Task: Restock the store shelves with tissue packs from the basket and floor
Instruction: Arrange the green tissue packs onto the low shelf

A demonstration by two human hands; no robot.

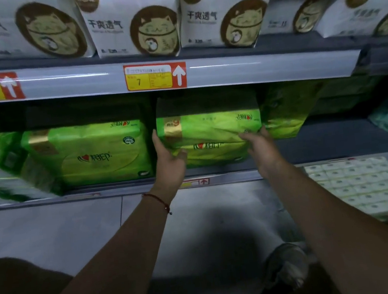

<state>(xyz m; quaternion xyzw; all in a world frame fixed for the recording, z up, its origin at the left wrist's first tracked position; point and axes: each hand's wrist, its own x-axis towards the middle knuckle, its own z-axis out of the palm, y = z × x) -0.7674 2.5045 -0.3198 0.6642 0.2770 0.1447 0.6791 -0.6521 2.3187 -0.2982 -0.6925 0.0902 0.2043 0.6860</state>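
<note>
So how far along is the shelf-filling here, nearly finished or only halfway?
Partly done, it seems. One green tissue pack already sits on the lower shelf. In hand: the left hand and right hand hold a second green pack at that shelf, not yet let go. Left: bare shelf shows to its right, and a clear-wrapped bundle of small packs lies on the floor. The basket is out of view.

The upper shelf [227,71] carries a row of white packs [134,19] along its front edge, with a price tag [155,76] on its rail. The lower shelf [321,141] carries green packs [91,154] side by side from its left end to its middle. On the floor [75,225], a clear-wrapped white pack [361,187] lies at the right.
</note>
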